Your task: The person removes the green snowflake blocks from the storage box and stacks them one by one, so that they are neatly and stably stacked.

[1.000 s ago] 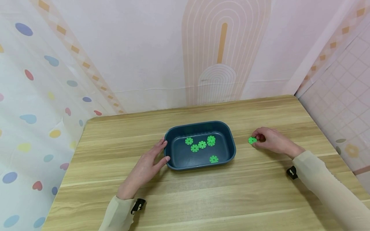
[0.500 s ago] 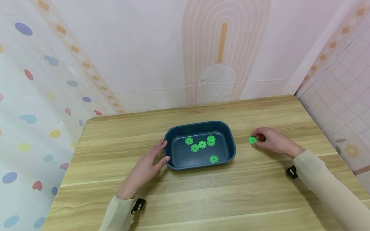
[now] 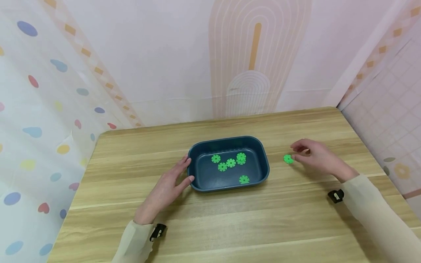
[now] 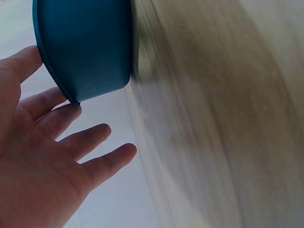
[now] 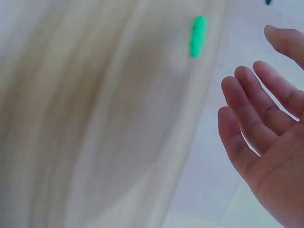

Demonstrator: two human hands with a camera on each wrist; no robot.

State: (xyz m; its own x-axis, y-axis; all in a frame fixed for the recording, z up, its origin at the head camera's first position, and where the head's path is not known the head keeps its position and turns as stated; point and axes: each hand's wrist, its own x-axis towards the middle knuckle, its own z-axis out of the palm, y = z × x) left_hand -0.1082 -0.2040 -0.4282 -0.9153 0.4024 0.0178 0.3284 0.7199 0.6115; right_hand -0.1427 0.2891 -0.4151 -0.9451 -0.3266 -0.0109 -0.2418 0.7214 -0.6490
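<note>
The lone green disc (image 3: 288, 159) lies on the table (image 3: 230, 223) beside the tray (image 3: 207, 179); so thin, it probably handles best pinched by its edges. The right hand's (image 3: 315, 157) fingers are slightly parted, holding nothing; the left hand's (image 3: 167, 189), spread, touch the tray. The right wrist view shows a gap between hand and disc, unclear from the head; only the head view shows the other discs (image 3: 231, 163) inside.

Wood-grain table (image 3: 230, 230), pale backdrop (image 3: 167, 62) with arches, spotted sheet (image 3: 42, 113) left, gridded sheet (image 3: 391, 117) right
</note>
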